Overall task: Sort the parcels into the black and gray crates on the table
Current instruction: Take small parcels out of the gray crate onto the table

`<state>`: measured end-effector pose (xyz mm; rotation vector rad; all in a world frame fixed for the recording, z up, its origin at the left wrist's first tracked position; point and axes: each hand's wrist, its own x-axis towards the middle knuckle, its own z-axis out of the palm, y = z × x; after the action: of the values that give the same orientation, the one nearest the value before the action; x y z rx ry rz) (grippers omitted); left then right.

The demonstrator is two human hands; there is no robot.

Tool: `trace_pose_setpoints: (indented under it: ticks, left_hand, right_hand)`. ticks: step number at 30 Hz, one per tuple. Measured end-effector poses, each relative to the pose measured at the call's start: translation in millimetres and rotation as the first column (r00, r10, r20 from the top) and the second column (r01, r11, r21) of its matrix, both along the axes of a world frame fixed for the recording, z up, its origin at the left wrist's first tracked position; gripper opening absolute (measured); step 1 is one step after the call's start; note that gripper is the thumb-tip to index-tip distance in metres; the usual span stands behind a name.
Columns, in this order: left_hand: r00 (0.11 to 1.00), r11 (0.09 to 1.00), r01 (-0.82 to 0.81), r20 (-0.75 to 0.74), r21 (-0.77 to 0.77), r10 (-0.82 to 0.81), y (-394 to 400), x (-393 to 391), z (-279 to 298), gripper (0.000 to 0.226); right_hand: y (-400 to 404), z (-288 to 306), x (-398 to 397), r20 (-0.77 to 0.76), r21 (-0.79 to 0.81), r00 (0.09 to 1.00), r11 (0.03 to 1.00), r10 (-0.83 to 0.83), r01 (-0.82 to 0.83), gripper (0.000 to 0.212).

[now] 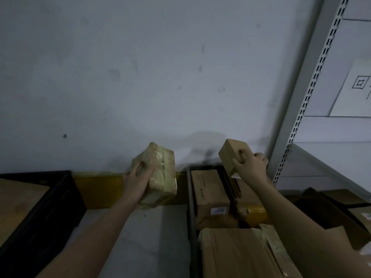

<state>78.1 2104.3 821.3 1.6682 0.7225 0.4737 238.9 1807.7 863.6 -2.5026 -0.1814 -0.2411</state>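
Note:
My left hand [137, 180] grips a tape-wrapped cardboard parcel [162, 173], held up over the table between the two crates. My right hand [250, 167] grips a small plain brown box [230, 152], raised above the far end of the gray crate [191, 205]. That crate holds several cardboard parcels, among them a labelled box [209, 193] and a yellow-taped parcel [256, 214]. The black crate [60, 199] stands at the left with a flat brown parcel [18, 203] inside.
A grey wall rises right behind the table, with a yellow strip [96, 187] along its foot. A slotted metal shelf upright [301, 101] leans in at the right. More boxes [329, 209] lie at the right, beside the gray crate.

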Motion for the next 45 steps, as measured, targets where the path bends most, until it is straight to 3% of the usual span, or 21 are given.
trace_pose_setpoints:
  ticks: [4, 9, 14, 20, 23, 28, 31, 36, 41, 45]
  left_hand:
    - [0.992, 0.985, -0.093, -0.066, 0.143, 0.103, -1.8, -40.1, 17.8, 0.073]
    - [0.921, 0.937, -0.157, -0.296, 0.312, 0.253, 8.5, -104.9, -0.6, 0.082]
    - [0.829, 0.916, -0.161, -0.452, 0.368, 0.328, 38.3, -143.1, -45.3, 0.092]
    - [0.797, 0.924, -0.130, -0.516, 0.360, 0.313, 83.9, -144.3, -115.6, 0.097]
    - [0.758, 0.903, -0.101, -0.555, 0.418, 0.341, 118.4, -137.4, -157.2, 0.085]
    - [0.735, 0.876, -0.033, -0.582, 0.482, 0.348, 175.1, -105.3, -218.0, 0.066]
    - [0.747, 0.834, 0.030, -0.567, 0.551, 0.348, 204.0, -82.0, -252.9, 0.060]
    - [0.855, 0.691, 0.140, -0.438, 0.710, 0.277, 254.7, -52.2, -289.5, 0.061]
    - [0.838, 0.660, 0.231, -0.490, 0.715, 0.238, 273.4, -45.3, -288.2, 0.056]
    - [0.796, 0.668, 0.284, -0.558, 0.688, 0.236, 273.7, -45.5, -283.6, 0.058]
  right_hand:
    - [34.0, 18.9, -41.9, 0.074, 0.071, 0.982, 0.981, 0.176, -0.181, 0.051]
    - [90.2, -5.5, -104.1, 0.007, 0.191, 0.924, 0.906, 0.383, -0.377, 0.058]
    - [150.5, -72.5, -159.9, -0.127, 0.126, 0.866, 0.874, 0.484, -0.470, 0.052]
    - [229.8, -167.8, -184.0, -0.258, 0.019, 0.850, 0.882, 0.459, -0.471, 0.048]
    - [271.1, -213.1, -180.3, -0.298, -0.028, 0.847, 0.883, 0.439, -0.468, 0.051]
    - [333.9, -279.4, -179.8, -0.238, -0.121, 0.894, 0.902, 0.380, -0.415, 0.059]
    - [365.7, -309.4, -184.7, -0.317, -0.077, 0.846, 0.877, 0.430, -0.474, 0.068]
    - [409.6, -334.5, -160.2, -0.297, -0.011, 0.769, 0.804, 0.566, -0.595, 0.075]
    - [439.8, -331.6, -130.0, -0.293, -0.228, 0.807, 0.783, 0.512, -0.579, 0.074]
    - [435.0, -328.3, -127.8, -0.367, -0.188, 0.752, 0.749, 0.547, -0.636, 0.080]
